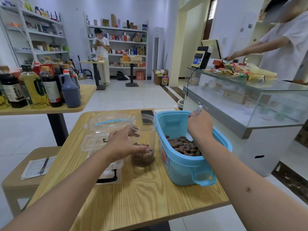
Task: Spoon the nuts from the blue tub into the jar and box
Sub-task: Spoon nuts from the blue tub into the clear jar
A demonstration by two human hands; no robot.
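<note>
From the head camera, a wooden tabletop (143, 194) carries a clear plastic jar (142, 130) standing upright with its mouth open and a layer of brown nuts in its lower part. The left hand (123, 144) wraps the jar from the left side, its fingers (133, 133) curled round the far wall and the thumb pressed on the near wall, low down. Just to the right of the jar, almost touching it, stands the blue tub (183, 165), with a pile of nuts (183, 145) covering its bottom. The right hand (200, 125) reaches down into the tub and grips a white spoon (198, 109); its handle end sticks up above the knuckles and its bowl shows pale just beneath the hand, at the nuts. To the left of the jar lies a clear plastic box (106, 124) with its lid open, partly hidden behind the left forearm. A dark phone (147, 116) lies beyond the jar, seen partly through the jar's wall.
</note>
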